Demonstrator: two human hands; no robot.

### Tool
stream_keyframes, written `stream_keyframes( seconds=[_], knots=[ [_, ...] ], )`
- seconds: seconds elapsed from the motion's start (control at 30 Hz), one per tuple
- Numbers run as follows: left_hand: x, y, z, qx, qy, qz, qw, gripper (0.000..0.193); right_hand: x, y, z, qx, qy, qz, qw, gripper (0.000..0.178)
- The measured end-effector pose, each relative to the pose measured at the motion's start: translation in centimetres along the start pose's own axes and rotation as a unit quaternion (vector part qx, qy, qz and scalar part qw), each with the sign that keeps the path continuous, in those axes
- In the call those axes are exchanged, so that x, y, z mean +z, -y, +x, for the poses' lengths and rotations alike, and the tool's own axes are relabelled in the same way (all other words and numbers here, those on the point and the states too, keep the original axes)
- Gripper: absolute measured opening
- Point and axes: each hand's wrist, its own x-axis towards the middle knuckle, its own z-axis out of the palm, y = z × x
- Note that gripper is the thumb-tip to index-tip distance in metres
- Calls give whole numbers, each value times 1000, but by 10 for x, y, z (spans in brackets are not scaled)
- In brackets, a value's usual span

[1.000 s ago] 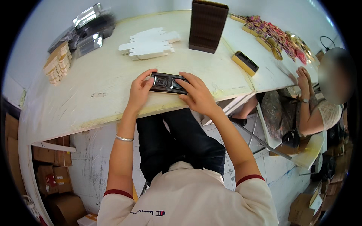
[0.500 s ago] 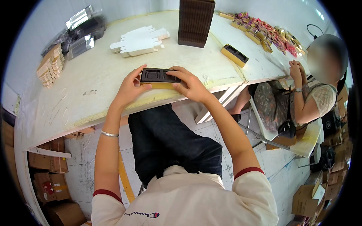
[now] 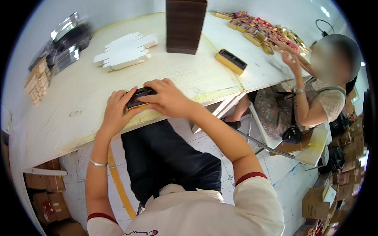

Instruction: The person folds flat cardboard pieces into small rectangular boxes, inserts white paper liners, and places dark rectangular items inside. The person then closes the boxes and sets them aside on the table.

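While the long white table [image 3: 82, 94] is viewed from above, a small oblong gold-sided box with a black moulded insert [image 3: 134, 99] is held by both bare hands at the table's near edge, somewhat left of the middle. Its left end is gripped by the left hand [image 3: 116, 111], with the thumb along the near side and the fingers curled toward the far side. Its right part is clasped by the right hand [image 3: 167, 98], with the thumb low on the near side and the fingers bent over the top; how firmly it is pressed cannot be told. Beyond it, flat white cardboard cartons [image 3: 124, 52] are stacked, and a tall dark-brown ribbed stack [image 3: 185, 27] is stood upright to their right. Farther right, a second oblong gold box with black compartments [image 3: 232, 61] is set down. At the far right, a heap of small gold and pink boxes [image 3: 260, 33] is spread near a seated co-worker in a pale lace top [image 3: 330, 104]. On the far left, clear plastic packaging [image 3: 67, 59] is piled behind stacked cream-coloured pieces [image 3: 37, 82].
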Motion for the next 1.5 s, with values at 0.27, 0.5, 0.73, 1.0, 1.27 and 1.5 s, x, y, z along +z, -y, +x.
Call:
stream_keyframes(
  seconds=[0.27,0.5,0.73,1.0,1.27,1.5],
  knots=[
    [4,-1,0,-18,-26,-113,993,69,-60,3,-22,54,-36,-51,997,36],
    [-4,-10,7,-16,11,-75,997,60,-138,-81,-119,243,-41,-271,931,35],
    [-4,-5,4,-46,-13,-95,994,47,-139,-171,-90,219,-146,-298,918,31],
    [-12,30,64,-39,-93,39,994,41,-59,-108,30,-81,-150,-97,981,18],
    [1,92,115,-29,12,250,968,19,-44,-118,21,72,-186,91,976,9],
    [-22,77,119,-39,19,185,982,11,-48,-116,23,65,-181,117,974,8]
  ],
)
